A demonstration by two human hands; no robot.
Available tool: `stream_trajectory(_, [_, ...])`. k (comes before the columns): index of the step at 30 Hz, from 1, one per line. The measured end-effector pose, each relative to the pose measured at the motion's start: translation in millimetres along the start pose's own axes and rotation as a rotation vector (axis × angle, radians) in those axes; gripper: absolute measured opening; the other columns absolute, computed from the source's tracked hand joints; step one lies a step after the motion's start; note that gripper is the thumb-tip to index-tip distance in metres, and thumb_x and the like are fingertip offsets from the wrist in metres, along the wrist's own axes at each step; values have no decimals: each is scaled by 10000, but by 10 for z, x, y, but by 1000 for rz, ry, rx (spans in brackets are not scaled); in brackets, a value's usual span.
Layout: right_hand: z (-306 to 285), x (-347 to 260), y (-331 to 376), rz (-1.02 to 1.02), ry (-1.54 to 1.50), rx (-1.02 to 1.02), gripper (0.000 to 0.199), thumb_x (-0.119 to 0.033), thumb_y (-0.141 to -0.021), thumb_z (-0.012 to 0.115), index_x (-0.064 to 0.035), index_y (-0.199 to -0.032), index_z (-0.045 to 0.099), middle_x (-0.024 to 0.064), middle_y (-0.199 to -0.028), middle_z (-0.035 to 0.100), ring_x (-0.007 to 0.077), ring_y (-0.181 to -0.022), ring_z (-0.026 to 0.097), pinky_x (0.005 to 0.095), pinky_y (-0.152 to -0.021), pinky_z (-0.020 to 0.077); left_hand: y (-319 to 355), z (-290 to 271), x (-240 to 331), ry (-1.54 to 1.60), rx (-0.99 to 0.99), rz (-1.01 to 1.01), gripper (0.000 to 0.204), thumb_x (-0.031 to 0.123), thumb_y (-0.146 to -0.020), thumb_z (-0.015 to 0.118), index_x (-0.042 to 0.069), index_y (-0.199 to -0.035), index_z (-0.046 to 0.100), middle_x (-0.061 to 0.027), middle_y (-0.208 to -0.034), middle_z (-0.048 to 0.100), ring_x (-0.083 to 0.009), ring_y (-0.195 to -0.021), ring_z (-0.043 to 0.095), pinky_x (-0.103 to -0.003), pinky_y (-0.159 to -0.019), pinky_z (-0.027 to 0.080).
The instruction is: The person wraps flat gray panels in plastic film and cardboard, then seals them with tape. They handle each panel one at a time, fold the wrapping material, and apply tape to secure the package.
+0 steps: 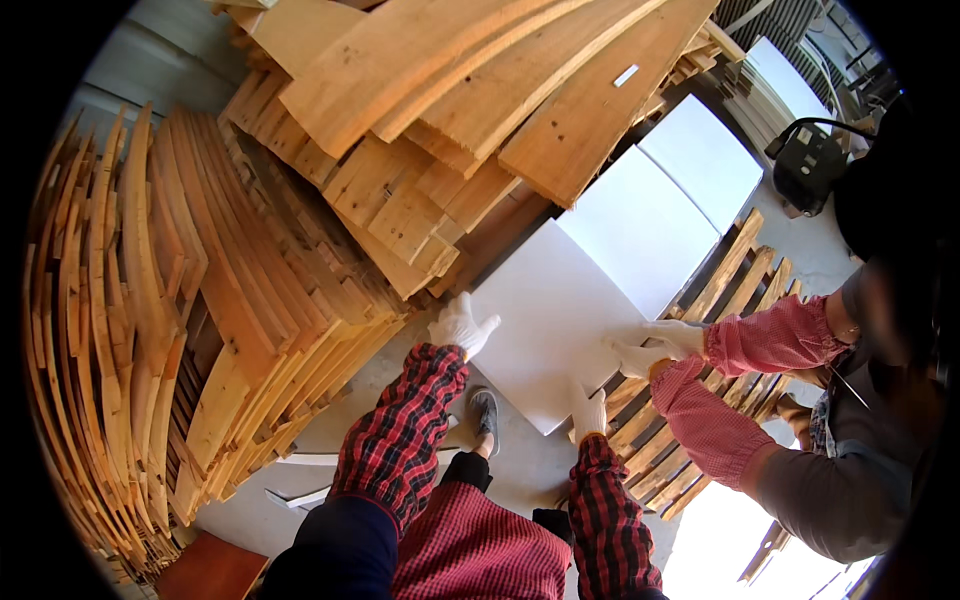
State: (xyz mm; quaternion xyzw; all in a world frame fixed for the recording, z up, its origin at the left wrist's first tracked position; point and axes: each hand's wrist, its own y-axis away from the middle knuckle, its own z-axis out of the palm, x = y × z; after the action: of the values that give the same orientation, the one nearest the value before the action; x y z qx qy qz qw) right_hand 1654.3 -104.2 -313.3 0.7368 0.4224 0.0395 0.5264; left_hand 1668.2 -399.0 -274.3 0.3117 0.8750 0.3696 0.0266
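Note:
A white flat panel (545, 310) lies before me, its near corner jutting out over the floor. My left hand (462, 326), in a white glove, is closed at the panel's left corner, the thumb pointing across toward the board. At the near right edge, my gloved right hand (590, 410) grips the same panel; its fingertips are partly lost against the white surface. A co-worker's gloved hands (655, 347) touch the panel's right edge. Beyond it, more white panels (640, 230) run in line toward the upper right.
Tall stacks of wooden boards (230, 290) stand at the left, and more planks (440, 80) jut out above the panels. A slatted wooden pallet (720, 310) lies at the right, by the co-worker. White strips (300, 497) are on the floor near my left arm.

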Motion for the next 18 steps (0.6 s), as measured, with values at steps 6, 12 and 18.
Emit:
stream_trajectory(6, [-550,-1297,897,-534,-380,98,716,-423,-1046,512,47,-1552,321,238,-1571,414,340,-1460,402,388,-1189,312,920,-685,-45,1105,119,243,360,207,-1000,661,-30,-1270,666,-82,-1171,733,-145,-1055,681,-269,-926,522])
stream_trajectory(12, [-651,-2525,967,-719,-823,28,702,-496,-1056,505,-51,-1576,350,197,-1555,428,324,-1418,445,442,-1170,342,1378,-2475,288,1391,669,394,540,310,-1022,616,-13,-1444,518,-134,-1456,548,-208,-1353,500,-355,-1137,378])
stream_trajectory(18, [-476,-3454,879,-526,-982,-132,715,-513,-1031,549,-93,-1579,363,141,-1550,436,324,-1373,480,451,-1128,382,1010,-3296,903,828,1010,559,550,317,-1025,616,36,-1480,487,-159,-1534,445,-300,-1452,372,-421,-1203,307])
